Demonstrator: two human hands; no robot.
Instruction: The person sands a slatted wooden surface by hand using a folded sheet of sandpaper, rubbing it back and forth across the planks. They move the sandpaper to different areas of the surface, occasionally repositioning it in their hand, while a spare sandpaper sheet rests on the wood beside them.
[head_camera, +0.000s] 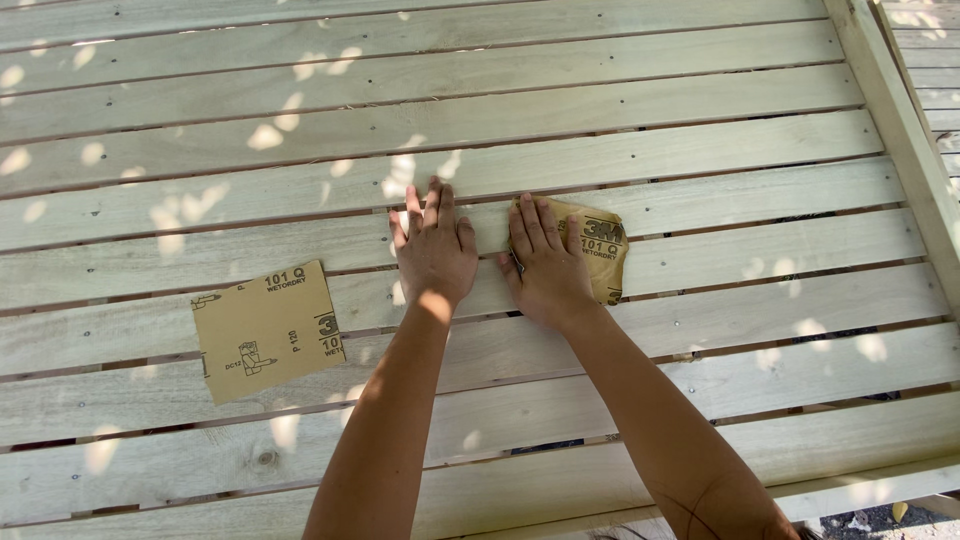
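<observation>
Pale wooden slats (620, 150) fill nearly the whole view, running side to side with narrow dark gaps between them and small screw heads dotted along the boards. Dappled sunlight lies in soft patches across the wood.

Nearest the camera, two bare forearms come up from the bottom edge and angle toward the middle of the boards. A strip of ground with dry leaves shows at the bottom right corner, below the last slat.

Left of the forearms, a flat tan sheet (266, 331) of sandpaper lies printed side up on the slats, slightly turned, untouched and well apart from both hands.

Further up, the left hand (433, 250) rests palm down on a slat, fingers straight and close together, holding nothing. Just beside it, the right hand (545, 262) presses flat on a second piece of sandpaper, a creased pad (603, 255) of the same tan colour with dark print on its back. The fingers lie spread over the pad's left part, pinning it to the wood rather than curling round it; the pad's right part sticks out past the fingers. The two hands are near each other but not touching.

Beyond the hands, more slats continue to the top edge. At the far right, a rail (895, 120) of the same pale wood runs diagonally across the slat ends.
</observation>
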